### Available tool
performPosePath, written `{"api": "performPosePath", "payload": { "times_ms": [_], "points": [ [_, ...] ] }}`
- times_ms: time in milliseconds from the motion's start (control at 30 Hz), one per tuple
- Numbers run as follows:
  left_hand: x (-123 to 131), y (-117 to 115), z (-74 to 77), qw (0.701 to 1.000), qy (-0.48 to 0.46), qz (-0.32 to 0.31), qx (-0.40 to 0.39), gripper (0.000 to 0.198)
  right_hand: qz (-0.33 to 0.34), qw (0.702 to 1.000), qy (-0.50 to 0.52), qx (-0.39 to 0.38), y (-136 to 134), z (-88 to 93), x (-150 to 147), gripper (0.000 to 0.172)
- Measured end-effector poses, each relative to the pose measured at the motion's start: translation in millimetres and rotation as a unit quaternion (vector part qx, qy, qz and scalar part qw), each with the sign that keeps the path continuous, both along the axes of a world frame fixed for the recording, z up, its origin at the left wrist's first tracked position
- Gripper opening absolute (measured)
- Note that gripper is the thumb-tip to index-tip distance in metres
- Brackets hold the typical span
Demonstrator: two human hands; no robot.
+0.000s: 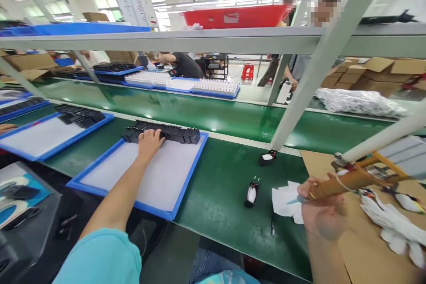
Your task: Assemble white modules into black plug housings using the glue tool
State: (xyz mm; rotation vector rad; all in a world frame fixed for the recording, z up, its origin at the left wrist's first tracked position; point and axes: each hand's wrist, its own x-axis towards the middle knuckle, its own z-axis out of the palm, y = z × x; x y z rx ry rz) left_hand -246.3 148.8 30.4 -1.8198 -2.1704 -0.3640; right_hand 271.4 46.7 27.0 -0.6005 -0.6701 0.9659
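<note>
My left hand reaches into a blue-rimmed tray. Its fingers curl over one of the black plastic housings lined up along the tray's far side; the fingertips are partly hidden among them. In my right hand is a glue gun with an amber barrel, its blue nozzle pointing left above a crumpled white paper. On the green bench nearby lie a black housing with a white insert and two prongs and a similar one farther back.
A slanted metal post rises from the bench, supporting a shelf overhead. Another tray with black parts lies left. White gloves rest on cardboard at right. A co-worker's hand shows at far left.
</note>
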Motion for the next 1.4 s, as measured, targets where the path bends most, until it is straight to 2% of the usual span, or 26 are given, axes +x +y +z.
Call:
{"api": "performPosePath", "payload": {
  "times_ms": [100, 167, 200, 267, 300, 367, 433, 500, 600, 700, 767, 867, 1067, 1167, 1233, 1333, 1400],
  "points": [
    [-8.5, 7.8, -5.1, 0.998, 0.020, 0.025, 0.053, 0.053, -0.003, 1.000, -0.008, 0.004, -0.2, 0.9, -2.5, 0.054],
    [2.6, 9.8, -4.2, 0.995, 0.012, 0.020, 0.093, 0.059, -0.002, 1.000, -0.014, 0.002, -1.2, 1.5, -3.8, 0.051],
    [16.0, 6.7, -2.7, 0.994, -0.009, 0.002, 0.105, 0.062, -0.002, 1.000, -0.018, 0.001, -2.0, 1.7, -4.3, 0.050],
    [58.7, -11.8, 0.3, 0.989, -0.087, -0.063, 0.107, 0.068, -0.002, 1.000, -0.024, 0.003, -4.0, 2.0, -5.1, 0.047],
    [86.3, -27.4, 0.6, 0.979, -0.138, -0.124, 0.080, 0.069, -0.002, 1.000, -0.026, 0.004, -5.0, 2.0, -5.4, 0.046],
    [146.6, -65.5, -2.9, 0.941, -0.256, -0.219, -0.012, 0.068, 0.000, 1.000, -0.027, 0.009, -7.0, 1.6, -5.4, 0.043],
    [202.5, -100.3, -11.9, 0.882, -0.338, -0.296, -0.139, 0.072, 0.003, 1.000, -0.026, 0.013, -8.5, 1.1, -4.7, 0.041],
    [245.0, -118.1, -22.8, 0.821, -0.398, -0.335, -0.237, 0.085, 0.006, 0.999, -0.029, 0.013, -9.8, 0.9, -3.5, 0.041],
    [279.3, -107.8, -33.8, 0.760, -0.463, -0.329, -0.315, 0.104, 0.004, 0.999, -0.037, 0.010, -11.7, 2.2, -2.0, 0.041],
    [288.2, -82.1, -34.4, 0.735, -0.467, -0.341, -0.354, 0.106, -0.006, 0.999, -0.041, 0.004, -14.0, 4.8, -1.8, 0.039],
    [288.2, -73.1, -31.3, 0.730, -0.453, -0.367, -0.356, 0.096, -0.008, 0.999, -0.043, 0.002, -15.2, 6.2, -1.8, 0.035],
    [287.9, -77.3, -26.8, 0.741, -0.440, -0.385, -0.330, 0.079, 0.001, 0.999, -0.040, 0.005, -16.0, 6.4, -1.5, 0.032],
    [295.0, -110.5, -26.5, 0.807, -0.383, -0.358, -0.272, 0.077, 0.016, 0.999, -0.032, 0.010, -18.1, 7.2, -7.0, 0.036],
    [296.5, -121.5, -30.9, 0.819, -0.376, -0.351, -0.255, 0.070, 0.046, 0.999, -0.024, 0.017, -20.4, 11.9, -17.4, 0.039],
    [294.6, -125.3, -35.8, 0.821, -0.380, -0.352, -0.240, 0.059, 0.067, 0.997, -0.018, 0.030, -21.0, 15.4, -26.9, 0.040],
    [291.2, -129.5, -45.8, 0.839, -0.381, -0.340, -0.189, 0.040, 0.093, 0.994, -0.013, 0.053, -20.1, 19.8, -42.9, 0.035],
    [290.9, -133.4, -52.5, 0.850, -0.380, -0.328, -0.162, 0.036, 0.105, 0.993, -0.014, 0.054, -18.8, 22.2, -53.0, 0.035]
  ]
}}
